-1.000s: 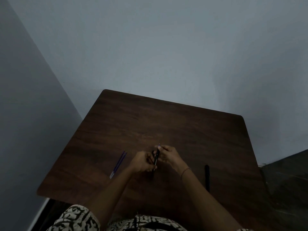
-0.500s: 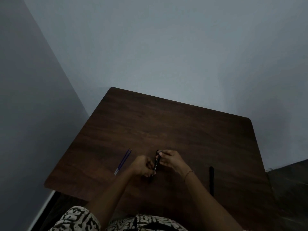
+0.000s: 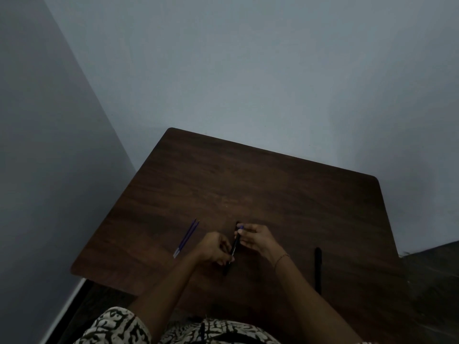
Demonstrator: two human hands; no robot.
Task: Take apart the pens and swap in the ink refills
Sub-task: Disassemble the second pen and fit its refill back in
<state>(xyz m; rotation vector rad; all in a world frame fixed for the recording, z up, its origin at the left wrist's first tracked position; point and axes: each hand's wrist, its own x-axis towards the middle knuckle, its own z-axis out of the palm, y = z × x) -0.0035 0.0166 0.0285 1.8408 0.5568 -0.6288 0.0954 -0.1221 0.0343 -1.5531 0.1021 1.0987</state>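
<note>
A black pen [image 3: 234, 244] is held between both hands just above the dark wooden table [image 3: 273, 194]. My left hand [image 3: 214, 248] grips its lower end near the tip. My right hand [image 3: 257, 238] pinches its upper end, where a bit of blue shows at the fingertips. Two blue ink refills [image 3: 186, 237] lie side by side on the table to the left of my hands. A second black pen [image 3: 318, 269] lies on the table to the right of my right forearm.
The table stands in a corner, with grey walls at the left and the back. Its left front corner [image 3: 74, 270] and right edge are in view. My patterned clothing [image 3: 119, 326] shows at the bottom.
The camera view has shifted, so the table sits further right and lower in frame. Both hands stay on the black pen, with the right fingers now higher on its upper end.
</note>
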